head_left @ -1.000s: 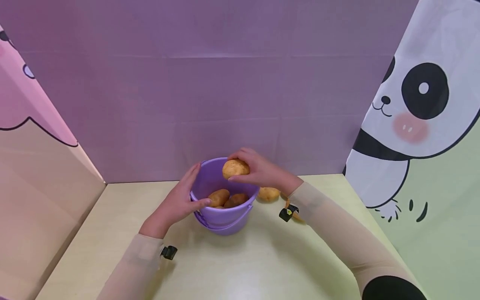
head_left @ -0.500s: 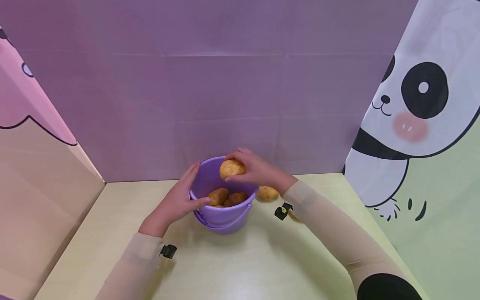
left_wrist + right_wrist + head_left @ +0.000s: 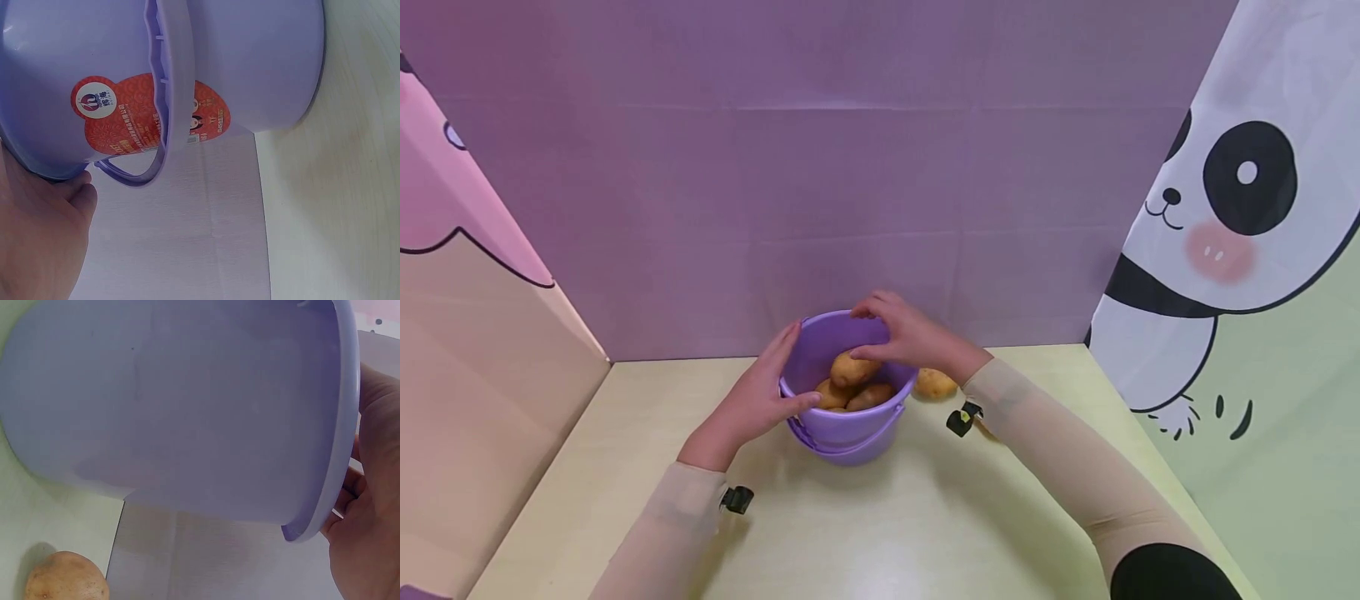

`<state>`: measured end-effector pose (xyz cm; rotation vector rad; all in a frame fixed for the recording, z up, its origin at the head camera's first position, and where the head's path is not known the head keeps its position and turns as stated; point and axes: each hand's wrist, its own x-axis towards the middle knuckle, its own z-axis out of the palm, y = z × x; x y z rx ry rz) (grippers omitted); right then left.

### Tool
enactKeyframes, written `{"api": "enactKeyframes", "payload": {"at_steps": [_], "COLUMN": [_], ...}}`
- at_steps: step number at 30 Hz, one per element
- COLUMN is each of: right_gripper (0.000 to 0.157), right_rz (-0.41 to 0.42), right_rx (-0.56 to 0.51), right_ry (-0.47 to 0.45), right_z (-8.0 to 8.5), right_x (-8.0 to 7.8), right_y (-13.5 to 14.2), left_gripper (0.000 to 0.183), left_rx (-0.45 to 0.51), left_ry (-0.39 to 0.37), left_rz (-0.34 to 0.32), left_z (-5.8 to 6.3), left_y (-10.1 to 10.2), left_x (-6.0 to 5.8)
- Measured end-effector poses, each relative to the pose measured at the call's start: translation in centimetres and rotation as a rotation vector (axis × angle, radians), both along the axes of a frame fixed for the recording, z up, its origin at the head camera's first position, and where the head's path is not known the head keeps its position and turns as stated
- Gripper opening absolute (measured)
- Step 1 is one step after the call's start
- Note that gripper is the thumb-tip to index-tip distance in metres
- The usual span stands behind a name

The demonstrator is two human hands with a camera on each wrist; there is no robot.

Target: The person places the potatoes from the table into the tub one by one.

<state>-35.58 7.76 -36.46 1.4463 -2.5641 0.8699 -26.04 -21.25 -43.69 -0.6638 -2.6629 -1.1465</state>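
Observation:
A purple bucket stands upright on the table, with several potatoes visible inside it. At its left side my left hand holds the rim, thumb laid over the near edge and fingers along the outside. My right hand hovers over the bucket's right side, fingers parted and nothing between them. Just beneath its thumb, a potato lies on top of the others. In the left wrist view, a red label and the hanging handle show on the bucket's wall.
A loose potato lies on the table right of the bucket, and another is mostly hidden behind the right wrist. A purple backdrop rises right behind the bucket. A panda-print panel borders the right side.
My right hand has moved slightly left and let go of the potato, which has dropped onto those in the bucket. My left hand has stayed at the rim.

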Motion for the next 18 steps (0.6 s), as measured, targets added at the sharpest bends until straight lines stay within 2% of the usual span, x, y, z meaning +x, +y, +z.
{"api": "enactKeyframes", "payload": {"at_steps": [7,18], "right_gripper": [0.051,0.04], "right_rz": [-0.004,-0.033], "right_rx": [-0.042,-0.145], "right_ry": [0.012,-0.014], "right_z": [-0.3,-0.8], "right_x": [0.0,1.1], "right_y": [1.0,4.6], "left_gripper": [0.117,0.116], "left_rx": [0.001,0.002], "left_ry": [-0.011,-0.002], "left_rz": [0.005,0.013], "left_z": [0.1,0.1], "left_y": [0.1,0.1], "left_x": [0.1,0.2]}}
